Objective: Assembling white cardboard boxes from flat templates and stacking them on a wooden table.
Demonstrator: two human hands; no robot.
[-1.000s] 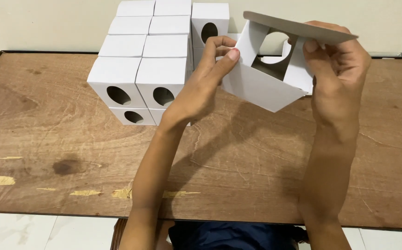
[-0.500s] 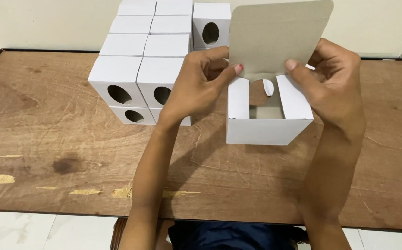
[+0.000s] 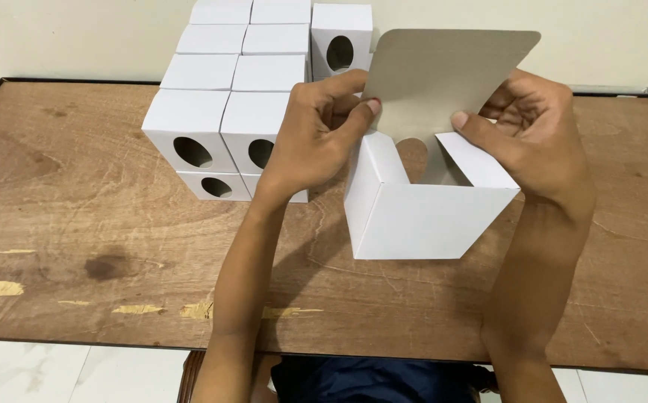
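A white box (image 3: 428, 213) stood upright on the wooden worktop (image 3: 78, 224), steadied for closing. The left hand (image 3: 316, 145) and right hand (image 3: 533, 134) each pinched an edge of its raised grey lid flap (image 3: 443, 78), side flaps folded in. Behind stood stacked finished boxes (image 3: 227, 112). A second earlier, the box was tilted in the air.

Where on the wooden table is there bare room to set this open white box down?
Bare wood lies left of the left hand, between the stack of white cardboard boxes with oval holes and the wooden table's near edge, and along that edge below the open white cardboard box held with the right hand. The far middle is crowded by the stack.
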